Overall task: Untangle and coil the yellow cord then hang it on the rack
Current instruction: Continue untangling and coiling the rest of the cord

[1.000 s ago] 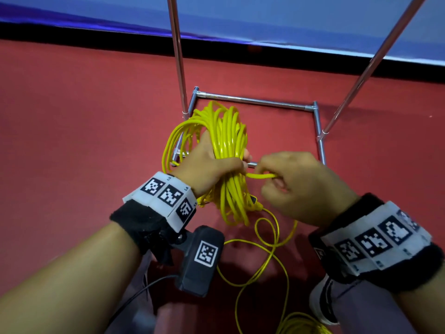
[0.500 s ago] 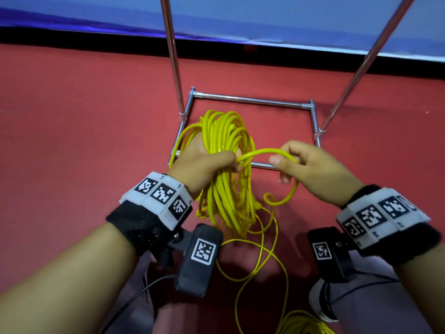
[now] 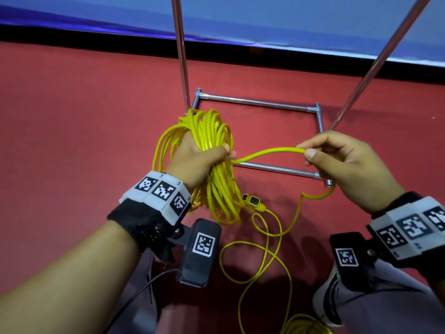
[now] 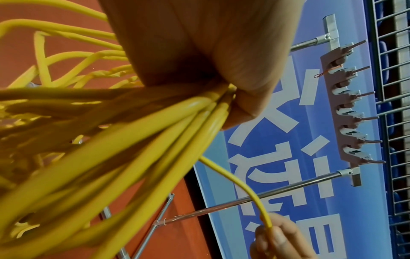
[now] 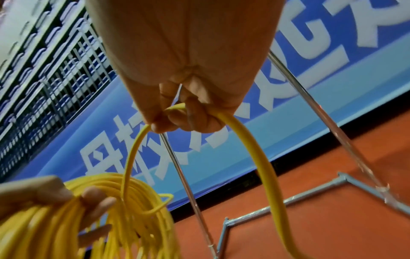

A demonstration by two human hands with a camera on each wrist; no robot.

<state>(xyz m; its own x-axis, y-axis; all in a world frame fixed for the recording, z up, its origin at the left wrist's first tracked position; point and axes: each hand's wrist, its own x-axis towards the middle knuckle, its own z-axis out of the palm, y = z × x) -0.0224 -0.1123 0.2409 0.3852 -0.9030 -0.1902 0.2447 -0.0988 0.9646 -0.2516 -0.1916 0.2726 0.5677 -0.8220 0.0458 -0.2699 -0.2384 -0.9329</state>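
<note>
My left hand [image 3: 199, 160] grips a thick bundle of coiled yellow cord [image 3: 214, 145], its loops hanging above and below the fist. A single strand [image 3: 267, 153] runs from that fist rightward to my right hand [image 3: 337, 160], which pinches it between thumb and fingers. Below the right hand the cord drops in loose loops [image 3: 265, 251] on the red floor, toward a pile at the bottom edge. A yellow plug [image 3: 252, 201] hangs beside the bundle. The rack's chrome base frame [image 3: 255, 101] stands on the floor beyond my hands. Its hook bar [image 4: 352, 105] shows in the left wrist view.
Two chrome uprights [image 3: 180, 51] rise from the frame toward a blue banner wall [image 3: 289, 18]. Red floor [image 3: 72, 128] spreads to the left and right. My shoe [image 3: 325, 302] and trouser leg sit at the lower right, near the cord pile [image 3: 305, 324].
My right hand has drawn away to the right from the bundle, pulling a strand out into a long arc. The left hand keeps its grip on the coil.
</note>
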